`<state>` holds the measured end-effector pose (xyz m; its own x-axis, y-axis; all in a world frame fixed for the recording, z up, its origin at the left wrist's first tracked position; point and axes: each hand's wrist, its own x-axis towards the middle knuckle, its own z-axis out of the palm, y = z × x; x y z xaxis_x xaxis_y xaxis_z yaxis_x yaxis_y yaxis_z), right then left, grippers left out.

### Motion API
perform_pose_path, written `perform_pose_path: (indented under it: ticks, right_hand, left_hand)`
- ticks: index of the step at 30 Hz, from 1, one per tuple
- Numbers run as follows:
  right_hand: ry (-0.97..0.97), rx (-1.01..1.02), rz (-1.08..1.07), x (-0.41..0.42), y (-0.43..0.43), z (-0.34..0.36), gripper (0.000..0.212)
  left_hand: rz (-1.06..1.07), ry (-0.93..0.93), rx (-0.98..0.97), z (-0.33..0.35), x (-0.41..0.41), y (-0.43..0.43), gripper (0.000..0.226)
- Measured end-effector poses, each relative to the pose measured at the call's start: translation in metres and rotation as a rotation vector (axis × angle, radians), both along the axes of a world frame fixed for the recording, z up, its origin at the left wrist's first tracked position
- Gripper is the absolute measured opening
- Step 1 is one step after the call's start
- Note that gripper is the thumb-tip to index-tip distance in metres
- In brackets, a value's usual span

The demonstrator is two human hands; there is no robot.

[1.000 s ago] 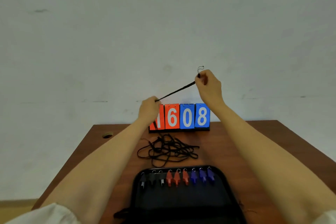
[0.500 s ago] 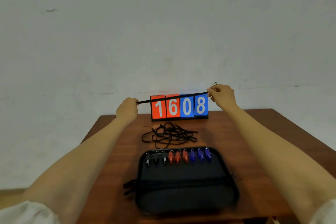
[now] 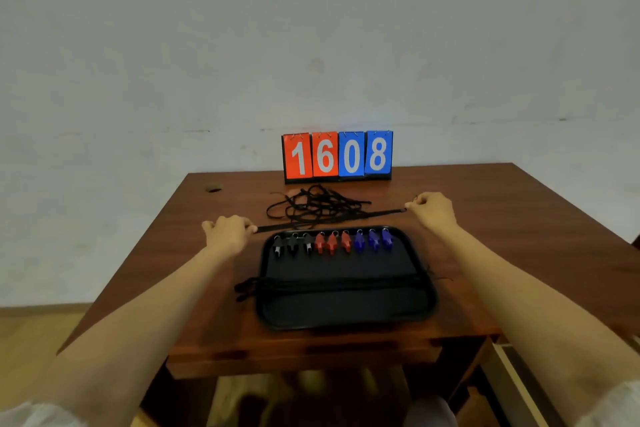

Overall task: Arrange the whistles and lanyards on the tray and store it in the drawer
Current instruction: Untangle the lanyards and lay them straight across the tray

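A single lanyard (image 3: 377, 214) is pulled straight between the two hands. The left hand (image 3: 227, 234) has its curled fingers closed round one end, and the right hand (image 3: 433, 210) pinches the other end between thumb and fingertips, where a small ring seems to sit. The strap's long axis runs left to right, a little skewed, with the right end farther off toward the scoreboard (image 3: 337, 156). That puts it roughly parallel to the row of whistles (image 3: 332, 242) and to the bundle (image 3: 332, 284) of straps already laid across the middle of the tray (image 3: 431, 291). It passes just beyond the tray's far rim, over the near edge of the tangled pile (image 3: 317, 206) on the table (image 3: 502, 218) - whether it touches either cannot be told. The tray lies on the person's side of the strap, so the coming move looks like a draw toward the body and down, both ends together - the left hand sits slightly nearer the tray.
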<state>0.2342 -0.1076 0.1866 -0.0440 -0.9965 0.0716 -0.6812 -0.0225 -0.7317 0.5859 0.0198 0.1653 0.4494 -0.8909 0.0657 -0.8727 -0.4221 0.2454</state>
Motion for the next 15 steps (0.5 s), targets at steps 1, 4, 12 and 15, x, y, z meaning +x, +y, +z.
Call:
perform_pose_path:
  ticks: [1, 4, 12, 15]
  right_hand:
    - [0.033, 0.020, -0.003, -0.003, 0.005, -0.008, 0.022]
    - [0.089, 0.059, -0.008, -0.012, 0.018, -0.028, 0.021]
    - [0.203, 0.148, -0.025, -0.033, 0.039, -0.059, 0.020]
    - [0.205, 0.155, 0.007, -0.038, 0.041, -0.068, 0.017]
  left_hand:
    - [0.007, 0.006, 0.029, -0.008, -0.002, 0.004, 0.030]
    - [-0.001, 0.079, 0.062, -0.025, -0.008, 0.016, 0.022]
    - [-0.057, 0.282, 0.068, -0.049, -0.017, 0.033, 0.017]
    - [-0.048, 0.210, 0.067, -0.056, -0.019, 0.035, 0.015]
